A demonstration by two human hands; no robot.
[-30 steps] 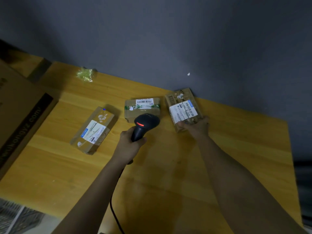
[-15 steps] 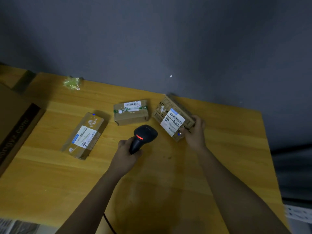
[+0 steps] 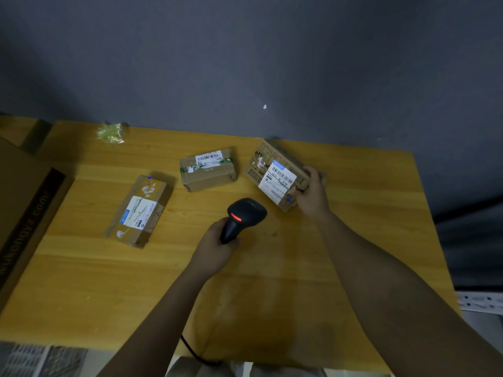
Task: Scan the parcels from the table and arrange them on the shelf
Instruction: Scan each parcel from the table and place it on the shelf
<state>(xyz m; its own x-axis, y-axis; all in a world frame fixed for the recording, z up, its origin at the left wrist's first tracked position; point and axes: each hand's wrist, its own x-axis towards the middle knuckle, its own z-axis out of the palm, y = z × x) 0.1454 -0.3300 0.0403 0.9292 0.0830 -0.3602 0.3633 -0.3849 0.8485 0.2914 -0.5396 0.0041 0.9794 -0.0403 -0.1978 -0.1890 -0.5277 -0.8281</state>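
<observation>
On parcel label [image 3: 277,181]: "A218".

Both forearms bare (no sleeves in view); hands [image 3: 313,194] ungloved.

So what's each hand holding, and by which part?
Left hand grips the scanner by its handle; right hand holds the tilted parcel by its right end.

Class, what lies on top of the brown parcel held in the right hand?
A white barcode label covers the top of the tilted brown cardboard parcel. The right hand hides its right edge.
</observation>
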